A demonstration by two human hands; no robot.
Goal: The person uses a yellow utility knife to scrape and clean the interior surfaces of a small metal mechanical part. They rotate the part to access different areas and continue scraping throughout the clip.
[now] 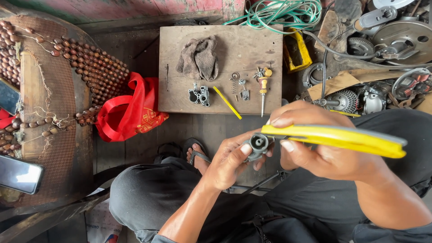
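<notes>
Right hand (315, 144) clamps yellow-handled pliers (333, 137) onto small grey metal fitting (258, 146), cupped in left hand (231, 162), below wooden board (220, 67). Risk: pliers slipping, pinching fingers.

Repair workshop: engine parts (396, 40), screwdriver (263, 87), wooden workboard (247, 45).

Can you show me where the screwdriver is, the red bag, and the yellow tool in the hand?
screwdriver (263, 92), head view, on its metal shaft below the yellow handle.
red bag (128, 108), head view, on the bunched red cloth of its body.
yellow-handled pliers (337, 137), head view, on the upper yellow handle held by the right hand (315, 144).
</notes>
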